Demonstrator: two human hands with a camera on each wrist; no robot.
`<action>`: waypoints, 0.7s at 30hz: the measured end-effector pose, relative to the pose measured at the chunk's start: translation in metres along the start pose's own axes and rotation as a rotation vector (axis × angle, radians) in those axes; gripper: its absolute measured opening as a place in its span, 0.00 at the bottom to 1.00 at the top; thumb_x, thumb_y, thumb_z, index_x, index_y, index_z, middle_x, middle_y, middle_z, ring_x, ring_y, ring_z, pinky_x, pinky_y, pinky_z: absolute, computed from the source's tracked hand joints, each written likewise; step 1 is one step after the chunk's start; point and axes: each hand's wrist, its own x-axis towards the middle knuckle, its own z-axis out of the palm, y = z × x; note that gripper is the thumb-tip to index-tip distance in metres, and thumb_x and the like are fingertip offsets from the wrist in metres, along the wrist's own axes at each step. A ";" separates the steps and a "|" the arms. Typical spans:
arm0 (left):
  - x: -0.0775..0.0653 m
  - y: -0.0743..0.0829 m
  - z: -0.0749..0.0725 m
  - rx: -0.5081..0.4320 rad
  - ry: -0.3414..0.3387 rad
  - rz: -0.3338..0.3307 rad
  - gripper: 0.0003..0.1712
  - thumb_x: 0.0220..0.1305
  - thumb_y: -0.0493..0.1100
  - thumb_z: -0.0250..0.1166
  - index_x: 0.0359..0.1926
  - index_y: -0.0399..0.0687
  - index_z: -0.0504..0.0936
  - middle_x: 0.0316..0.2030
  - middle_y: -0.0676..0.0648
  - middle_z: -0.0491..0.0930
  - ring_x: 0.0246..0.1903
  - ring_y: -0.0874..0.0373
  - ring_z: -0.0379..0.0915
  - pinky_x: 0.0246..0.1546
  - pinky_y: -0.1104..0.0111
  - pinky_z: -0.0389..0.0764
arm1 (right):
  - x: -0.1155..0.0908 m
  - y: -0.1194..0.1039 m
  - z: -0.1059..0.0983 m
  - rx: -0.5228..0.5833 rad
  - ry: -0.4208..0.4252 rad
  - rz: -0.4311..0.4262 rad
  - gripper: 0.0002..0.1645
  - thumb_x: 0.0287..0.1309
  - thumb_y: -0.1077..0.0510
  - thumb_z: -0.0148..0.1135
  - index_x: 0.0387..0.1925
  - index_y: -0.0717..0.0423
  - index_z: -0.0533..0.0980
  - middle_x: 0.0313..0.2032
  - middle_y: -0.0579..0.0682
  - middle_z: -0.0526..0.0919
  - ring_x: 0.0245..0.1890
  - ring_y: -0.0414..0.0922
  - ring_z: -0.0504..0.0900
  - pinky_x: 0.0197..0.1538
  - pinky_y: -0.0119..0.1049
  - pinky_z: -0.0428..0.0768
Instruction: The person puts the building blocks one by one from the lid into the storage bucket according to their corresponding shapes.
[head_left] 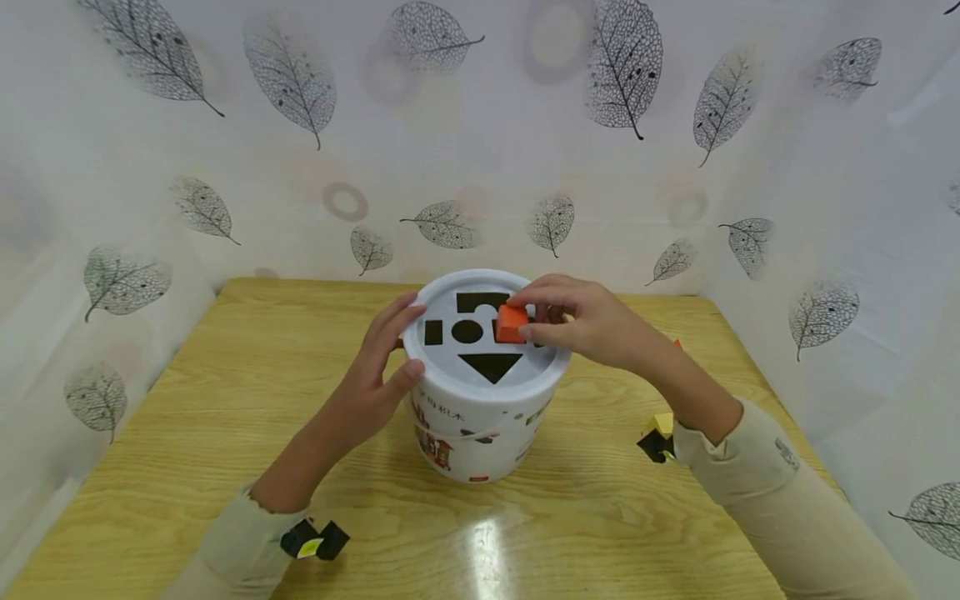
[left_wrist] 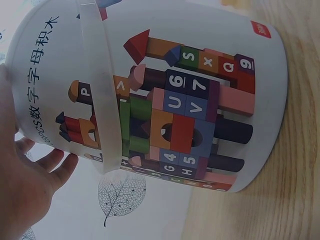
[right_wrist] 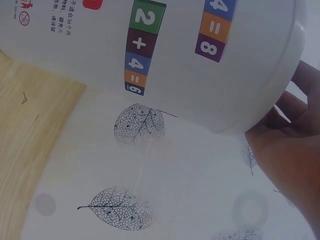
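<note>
A white bucket [head_left: 480, 442] stands upright on the wooden table, printed with pictures of toy blocks. Its white lid [head_left: 442, 367] has several cut-out holes, including a round one, a triangle and rectangles. My left hand [head_left: 378, 362] rests against the left rim, fingers and thumb spread along the edge. With thumb and fingertips my right hand [head_left: 581, 321] pinches an orange-red block [head_left: 512, 323], which sits over a hole right of the round one and partly covers it. In the right wrist view my right hand [right_wrist: 290, 145] is at the bucket's rim; the block is hidden there.
A yellow block [head_left: 662, 423] lies on the table [head_left: 300, 350] beside my right forearm, which partly hides it. A small orange tip [head_left: 678, 343] shows behind that forearm. A white leaf-patterned sheet [head_left: 480, 150] hangs along the back and both sides of the table.
</note>
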 end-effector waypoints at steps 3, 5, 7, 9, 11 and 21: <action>0.000 0.000 0.000 0.006 -0.001 -0.001 0.35 0.77 0.60 0.50 0.79 0.58 0.55 0.80 0.51 0.44 0.74 0.52 0.52 0.66 0.51 0.67 | 0.001 -0.001 0.001 -0.004 -0.007 -0.003 0.19 0.63 0.54 0.69 0.55 0.50 0.82 0.41 0.48 0.80 0.39 0.47 0.74 0.39 0.37 0.75; 0.000 0.001 0.000 0.007 -0.001 -0.001 0.36 0.77 0.61 0.50 0.79 0.58 0.55 0.80 0.52 0.44 0.73 0.52 0.53 0.66 0.51 0.67 | 0.000 -0.001 0.002 -0.005 -0.007 0.001 0.20 0.62 0.54 0.70 0.55 0.49 0.82 0.42 0.47 0.80 0.40 0.47 0.73 0.40 0.37 0.75; 0.000 0.001 -0.001 0.006 -0.003 -0.002 0.36 0.77 0.61 0.50 0.79 0.58 0.55 0.80 0.52 0.44 0.73 0.52 0.53 0.66 0.50 0.67 | 0.000 -0.001 0.004 -0.015 -0.004 0.005 0.20 0.61 0.53 0.71 0.55 0.48 0.82 0.43 0.45 0.81 0.41 0.46 0.72 0.40 0.36 0.75; 0.000 0.001 -0.001 0.003 -0.004 -0.005 0.36 0.77 0.61 0.50 0.79 0.58 0.55 0.80 0.51 0.44 0.73 0.52 0.53 0.66 0.48 0.67 | -0.001 0.000 0.005 -0.021 0.001 0.003 0.19 0.61 0.53 0.71 0.54 0.47 0.83 0.43 0.44 0.82 0.42 0.46 0.72 0.40 0.36 0.74; 0.000 0.002 -0.001 0.002 -0.005 -0.005 0.36 0.77 0.61 0.50 0.79 0.58 0.55 0.80 0.50 0.44 0.74 0.52 0.52 0.66 0.47 0.67 | -0.001 0.000 0.006 -0.031 0.010 -0.004 0.19 0.61 0.52 0.71 0.54 0.47 0.83 0.43 0.43 0.82 0.42 0.45 0.72 0.40 0.36 0.75; 0.000 0.001 -0.001 0.013 0.001 0.000 0.36 0.77 0.62 0.50 0.78 0.58 0.56 0.80 0.52 0.44 0.74 0.52 0.51 0.67 0.60 0.67 | -0.018 0.011 -0.010 0.082 0.131 0.058 0.18 0.67 0.51 0.65 0.57 0.46 0.81 0.50 0.47 0.83 0.44 0.44 0.82 0.42 0.32 0.82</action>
